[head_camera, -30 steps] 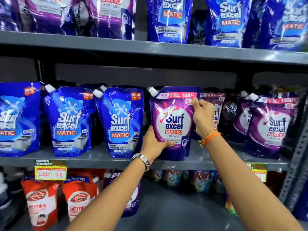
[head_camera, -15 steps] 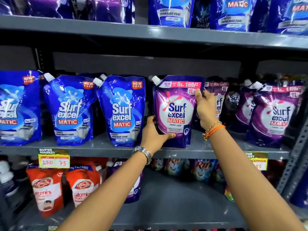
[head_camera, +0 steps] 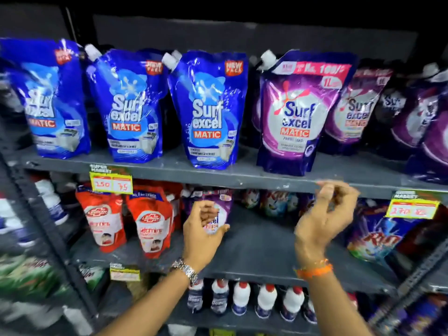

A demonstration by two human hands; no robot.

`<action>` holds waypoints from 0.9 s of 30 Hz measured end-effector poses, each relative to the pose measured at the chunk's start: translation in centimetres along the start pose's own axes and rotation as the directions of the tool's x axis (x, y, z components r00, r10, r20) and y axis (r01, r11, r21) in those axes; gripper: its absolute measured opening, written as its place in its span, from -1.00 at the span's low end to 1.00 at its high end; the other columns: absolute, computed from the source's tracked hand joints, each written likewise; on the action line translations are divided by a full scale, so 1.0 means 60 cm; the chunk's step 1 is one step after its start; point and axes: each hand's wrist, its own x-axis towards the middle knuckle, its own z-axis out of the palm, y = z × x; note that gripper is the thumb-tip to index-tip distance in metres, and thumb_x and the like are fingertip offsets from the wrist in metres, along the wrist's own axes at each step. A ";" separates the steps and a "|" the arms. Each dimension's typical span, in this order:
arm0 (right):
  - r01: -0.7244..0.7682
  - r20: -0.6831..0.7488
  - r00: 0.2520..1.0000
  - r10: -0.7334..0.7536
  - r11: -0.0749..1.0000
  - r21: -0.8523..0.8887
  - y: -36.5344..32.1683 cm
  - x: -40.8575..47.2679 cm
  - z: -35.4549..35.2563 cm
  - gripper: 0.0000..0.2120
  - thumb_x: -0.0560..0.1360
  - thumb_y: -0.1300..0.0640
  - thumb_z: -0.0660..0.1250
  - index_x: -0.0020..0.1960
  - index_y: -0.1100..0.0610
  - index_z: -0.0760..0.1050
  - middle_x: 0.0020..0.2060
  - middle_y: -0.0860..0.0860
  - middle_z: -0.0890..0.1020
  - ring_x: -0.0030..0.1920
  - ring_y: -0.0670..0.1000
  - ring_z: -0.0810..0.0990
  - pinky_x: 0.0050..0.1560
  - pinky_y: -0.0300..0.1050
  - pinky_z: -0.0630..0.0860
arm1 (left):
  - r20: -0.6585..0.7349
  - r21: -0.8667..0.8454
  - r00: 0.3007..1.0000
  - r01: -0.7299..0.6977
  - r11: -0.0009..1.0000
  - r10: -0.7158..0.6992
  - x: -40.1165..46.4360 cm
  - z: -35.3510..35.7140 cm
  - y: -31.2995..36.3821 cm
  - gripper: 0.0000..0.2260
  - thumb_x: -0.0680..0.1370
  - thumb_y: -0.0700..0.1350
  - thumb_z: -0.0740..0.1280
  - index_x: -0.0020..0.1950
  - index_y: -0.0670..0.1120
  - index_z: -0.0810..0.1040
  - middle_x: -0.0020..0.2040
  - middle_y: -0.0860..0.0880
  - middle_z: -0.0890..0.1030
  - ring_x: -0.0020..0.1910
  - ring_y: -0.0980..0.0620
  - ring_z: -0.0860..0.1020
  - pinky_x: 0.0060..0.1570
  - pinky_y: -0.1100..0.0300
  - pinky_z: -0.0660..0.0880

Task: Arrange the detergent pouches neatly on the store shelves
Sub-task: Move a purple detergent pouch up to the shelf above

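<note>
Purple and upright, the front-load pouch (head_camera: 297,112) now stands alone at the front edge of the middle shelf (head_camera: 242,174); half a second ago both hands were on it, and they have since let go and dropped below the shelf edge. The view has also tipped downward, so the top shelf is gone from sight and a row of white bottles (head_camera: 252,299) shows at 6 o'clock.

Both forearms reach up from the bottom of the frame. The left hand (head_camera: 202,232), with a metal watch (head_camera: 185,269) on its wrist, hangs in front of the lower shelf, its fingers loosely curled and half open, holding nothing; a small purple pouch (head_camera: 218,209) sits behind it, and whether they touch cannot be told. The right hand (head_camera: 324,219), with an orange thread band (head_camera: 315,271) at the wrist, is blurred, fingers bent and spread, empty, its fingertips just below the shelf edge at 5 o'clock from the purple pouch.

Three blue pouches (head_camera: 208,110) stand in a row at 9 o'clock from it, more purple ones at 3 o'clock.
</note>
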 end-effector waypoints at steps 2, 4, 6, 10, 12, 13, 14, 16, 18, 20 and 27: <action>-0.220 0.096 0.971 0.220 0.975 -0.015 0.058 -0.071 -0.022 -0.90 0.53 0.12 0.36 -0.07 0.06 0.43 -0.20 0.08 0.52 -0.17 -0.04 0.52 -0.02 0.11 0.48 | -0.013 0.004 0.987 0.162 0.987 -0.162 0.002 -0.006 -0.070 -0.40 0.25 -0.36 0.59 0.09 0.10 0.41 0.02 -0.02 0.59 -0.02 -0.08 0.61 -0.07 0.31 0.57; -0.537 0.215 0.803 0.556 0.831 -0.144 0.113 -0.120 -0.033 -0.52 0.29 -0.09 0.56 -0.08 0.23 0.45 -0.19 0.15 0.52 -0.16 0.09 0.53 0.09 0.26 0.53 | -0.008 0.000 0.948 0.317 0.948 -0.317 0.008 -0.008 -0.130 -0.32 0.23 -0.40 0.60 0.14 0.03 0.34 0.12 -0.14 0.56 0.03 -0.12 0.58 -0.08 0.30 0.56; -0.500 0.366 0.738 0.566 0.824 -0.266 0.151 -0.142 -0.010 -0.72 0.49 0.08 0.40 0.02 0.30 0.50 -0.15 0.11 0.58 -0.10 0.11 0.55 0.07 0.19 0.55 | 0.009 0.007 0.917 0.398 0.917 -0.398 0.014 -0.011 -0.161 -0.28 0.21 -0.42 0.59 0.17 -0.04 0.28 0.17 -0.19 0.54 0.11 -0.13 0.56 0.04 0.13 0.57; -0.395 0.534 0.613 0.583 0.811 -0.432 0.220 -0.163 0.076 -0.91 0.62 0.20 0.28 0.12 0.11 0.49 -0.12 -0.06 0.59 -0.04 -0.01 0.54 0.01 -0.23 0.46 | 0.095 0.104 0.917 0.378 0.920 -0.388 0.040 -0.013 -0.191 -0.30 0.18 -0.35 0.64 0.18 -0.06 0.36 0.18 -0.02 0.51 0.18 0.04 0.49 0.16 0.17 0.41; -0.479 0.545 0.518 0.659 0.751 -0.454 0.268 -0.170 0.107 -0.77 0.64 0.24 0.25 0.29 0.19 0.44 0.01 -0.02 0.59 0.04 -0.02 0.51 0.02 -0.31 0.46 | 0.116 0.132 0.918 0.363 0.922 -0.378 0.058 -0.010 -0.215 -0.23 0.01 -0.15 0.69 0.10 -0.05 0.39 0.17 -0.12 0.59 0.18 0.00 0.52 0.21 0.09 0.46; -0.497 0.543 0.489 0.683 0.730 -0.469 0.280 -0.168 0.119 -0.71 0.64 0.27 0.22 0.35 0.24 0.41 0.06 0.01 0.58 0.06 -0.02 0.49 -0.02 -0.38 0.46 | 0.113 0.120 0.911 0.383 0.916 -0.396 0.065 -0.006 -0.228 -0.19 -0.09 -0.03 0.64 0.09 -0.05 0.41 0.14 -0.13 0.61 0.15 -0.01 0.54 0.18 0.04 0.50; -0.493 0.550 0.480 0.683 0.729 -0.475 0.293 -0.164 0.132 -0.68 0.65 0.29 0.21 0.39 0.27 0.40 0.09 0.03 0.56 0.07 -0.02 0.47 -0.04 -0.42 0.45 | 0.110 0.098 0.903 0.405 0.909 -0.415 0.072 0.000 -0.249 -0.12 -0.14 0.07 0.58 0.13 -0.09 0.43 0.14 -0.14 0.62 0.14 -0.03 0.56 0.17 -0.01 0.53; -0.463 0.577 0.471 0.667 0.744 -0.482 0.309 -0.156 0.157 -0.67 0.64 0.35 0.19 0.40 0.30 0.39 0.12 0.01 0.53 0.03 -0.13 0.51 -0.05 -0.49 0.44 | 0.104 0.088 0.874 0.468 0.879 -0.475 0.085 0.008 -0.266 0.06 -0.18 0.16 0.51 0.29 -0.17 0.39 0.23 -0.17 0.60 0.19 -0.09 0.57 0.21 -0.03 0.52; -0.444 0.611 0.471 0.636 0.770 -0.459 0.323 -0.157 0.169 -0.65 0.61 0.45 0.17 0.39 0.38 0.35 0.19 0.00 0.48 -0.15 -0.39 0.56 -0.02 -0.58 0.42 | 0.118 0.123 0.861 0.482 0.868 -0.495 0.093 0.012 -0.285 0.10 -0.14 0.21 0.49 0.35 -0.18 0.36 0.27 -0.18 0.59 0.20 -0.10 0.57 0.16 0.06 0.50; -0.452 0.634 0.484 0.603 0.793 -0.409 0.333 -0.159 0.171 -0.65 0.59 0.48 0.19 0.37 0.45 0.36 0.27 0.08 0.48 -0.15 -0.51 0.55 0.03 -0.55 0.44 | 0.098 0.157 0.872 0.462 0.873 -0.479 0.098 0.012 -0.298 0.05 -0.07 0.19 0.51 0.34 -0.21 0.36 0.25 -0.18 0.60 0.18 -0.09 0.57 0.09 0.14 0.46; -0.476 0.600 0.473 0.646 0.760 -0.442 0.336 -0.173 0.109 -0.85 0.60 0.17 0.31 -0.10 0.23 0.47 -0.15 0.28 0.62 -0.10 0.01 0.56 0.03 0.20 0.60 | 0.085 0.217 0.899 0.404 0.889 -0.429 0.069 0.012 -0.311 -0.24 0.22 -0.16 0.66 0.33 -0.18 0.40 0.22 -0.12 0.62 0.13 0.04 0.55 0.14 0.08 0.52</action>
